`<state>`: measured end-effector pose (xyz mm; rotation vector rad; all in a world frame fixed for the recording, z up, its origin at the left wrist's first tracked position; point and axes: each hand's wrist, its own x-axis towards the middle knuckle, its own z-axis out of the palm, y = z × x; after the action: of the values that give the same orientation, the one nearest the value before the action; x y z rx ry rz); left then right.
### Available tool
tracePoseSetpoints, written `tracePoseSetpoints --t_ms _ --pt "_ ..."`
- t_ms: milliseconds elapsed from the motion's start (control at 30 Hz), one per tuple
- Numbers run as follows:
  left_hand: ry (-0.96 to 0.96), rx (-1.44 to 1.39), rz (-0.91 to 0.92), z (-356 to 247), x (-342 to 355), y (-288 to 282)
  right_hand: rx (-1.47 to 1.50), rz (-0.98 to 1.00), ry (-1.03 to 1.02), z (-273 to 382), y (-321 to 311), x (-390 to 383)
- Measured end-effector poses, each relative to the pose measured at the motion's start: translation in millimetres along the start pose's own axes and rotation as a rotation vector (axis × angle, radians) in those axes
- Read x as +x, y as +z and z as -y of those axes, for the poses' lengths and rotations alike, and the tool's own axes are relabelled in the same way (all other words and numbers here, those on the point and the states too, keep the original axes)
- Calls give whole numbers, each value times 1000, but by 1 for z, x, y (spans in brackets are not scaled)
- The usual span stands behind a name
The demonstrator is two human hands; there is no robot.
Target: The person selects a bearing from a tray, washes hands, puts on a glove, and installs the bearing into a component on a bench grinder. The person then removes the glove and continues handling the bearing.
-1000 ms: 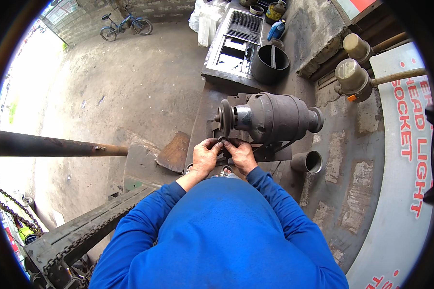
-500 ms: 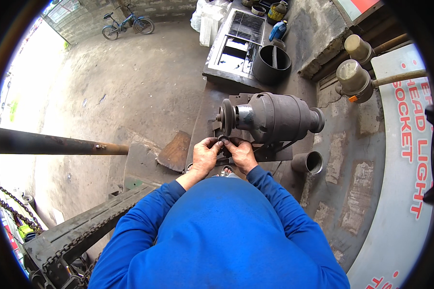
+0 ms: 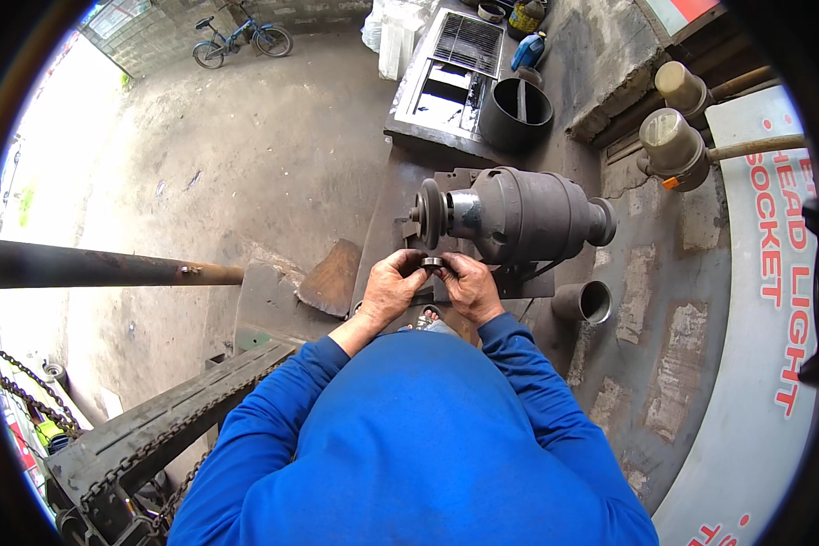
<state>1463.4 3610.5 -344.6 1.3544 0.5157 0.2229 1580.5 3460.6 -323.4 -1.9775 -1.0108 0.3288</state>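
Note:
Between the fingertips of my left hand (image 3: pixel 390 287) and my right hand (image 3: pixel 470 286) is a small metal ring (image 3: pixel 432 262), dark with a shiny rim; it may be a bearing, but its size leaves that unsure. Both hands pinch it from opposite sides. Just beyond them stands a bench grinder (image 3: pixel 532 217) with a dusty grey motor body. Its grinding wheel (image 3: pixel 430 214) is on the left end, a short gap away from the ring. Whether the wheel spins cannot be seen.
A metal cylinder (image 3: pixel 582 302) lies right of the grinder. Behind it stand a black bucket (image 3: pixel 516 116) and a table with a grille (image 3: pixel 467 43). A steel beam with chain (image 3: pixel 168 414) is at lower left, a pipe (image 3: pixel 109 267) above it. A bicycle (image 3: pixel 243 40) stands far back.
The ring has tilted, so its rim now faces up, and it sits a little farther right. My right hand has shifted slightly right; both hands still pinch the ring.

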Motion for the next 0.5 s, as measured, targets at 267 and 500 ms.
tracePoseSetpoints --t_ms 267,500 --pt "-123 -61 -25 -3 3 2 816 47 593 -11 25 -7" --pt "-147 -74 -66 -2 6 7 753 -3 536 -22 36 -6"
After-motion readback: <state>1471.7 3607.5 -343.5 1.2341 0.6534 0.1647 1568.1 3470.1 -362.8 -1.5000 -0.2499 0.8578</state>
